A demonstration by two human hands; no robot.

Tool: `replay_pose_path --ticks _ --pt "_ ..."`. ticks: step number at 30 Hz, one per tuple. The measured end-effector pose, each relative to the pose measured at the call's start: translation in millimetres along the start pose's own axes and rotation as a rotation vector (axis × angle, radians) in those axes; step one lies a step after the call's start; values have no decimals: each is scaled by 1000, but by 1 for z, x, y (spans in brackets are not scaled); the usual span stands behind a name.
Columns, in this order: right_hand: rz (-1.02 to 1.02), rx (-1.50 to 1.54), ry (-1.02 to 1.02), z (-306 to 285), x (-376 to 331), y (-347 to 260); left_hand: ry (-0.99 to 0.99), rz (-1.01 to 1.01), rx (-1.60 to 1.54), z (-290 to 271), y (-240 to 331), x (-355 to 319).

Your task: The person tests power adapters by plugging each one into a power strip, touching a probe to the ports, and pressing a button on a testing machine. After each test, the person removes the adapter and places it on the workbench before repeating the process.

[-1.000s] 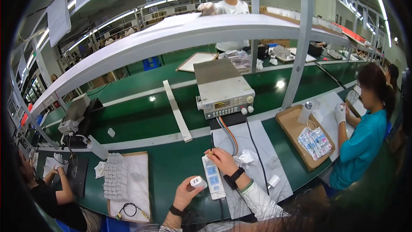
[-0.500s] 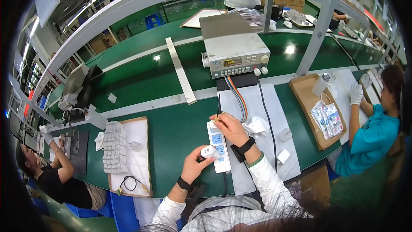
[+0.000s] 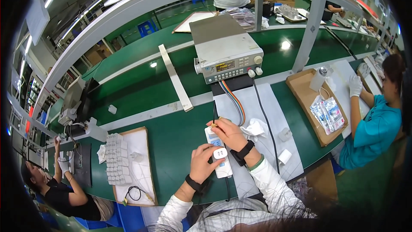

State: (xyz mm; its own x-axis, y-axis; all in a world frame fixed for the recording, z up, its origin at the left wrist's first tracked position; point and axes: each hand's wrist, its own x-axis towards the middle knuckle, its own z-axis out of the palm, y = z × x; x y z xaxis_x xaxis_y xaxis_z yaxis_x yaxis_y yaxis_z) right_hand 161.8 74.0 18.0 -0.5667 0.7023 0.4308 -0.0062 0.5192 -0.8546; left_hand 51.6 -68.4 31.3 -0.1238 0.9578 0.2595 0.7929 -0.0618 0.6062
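Held in the fingers of my left hand is a white charger with two ports on its face, over the sockets of a white power strip. Whether its prongs are in a socket is hidden. My right hand, just above, pinches the end of a dark cable with a brass-coloured tip at the strip's far end. Behind both hands stands a grey bench tester with a lit display, and a rainbow ribbon cable runs down from it.
Left, a tray bears rows of white chargers and a short looped cable. Right of my hands lie a crumpled white cloth, a white charger and a black cable. A cardboard tray holds packets. Co-workers sit on both sides.
My left hand has moved up and right with the charger, from the strip's left edge to over its sockets, closer to my right hand. The whole view has shifted slightly.
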Motion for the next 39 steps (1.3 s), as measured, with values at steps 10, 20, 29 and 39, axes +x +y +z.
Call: replay_pose_path --ticks 10,20,29,39 --pt "19 -45 -14 -4 6 -8 -115 -27 -245 -1 -45 8" --pt "-77 -202 19 3 0 -7 100 5 -423 13 -68 63" --pt "-201 -43 236 -23 16 -63 12 -25 -163 8 -55 62" --pt "103 -11 -118 -18 -49 -55 -1 -60 -361 5 -62 66"
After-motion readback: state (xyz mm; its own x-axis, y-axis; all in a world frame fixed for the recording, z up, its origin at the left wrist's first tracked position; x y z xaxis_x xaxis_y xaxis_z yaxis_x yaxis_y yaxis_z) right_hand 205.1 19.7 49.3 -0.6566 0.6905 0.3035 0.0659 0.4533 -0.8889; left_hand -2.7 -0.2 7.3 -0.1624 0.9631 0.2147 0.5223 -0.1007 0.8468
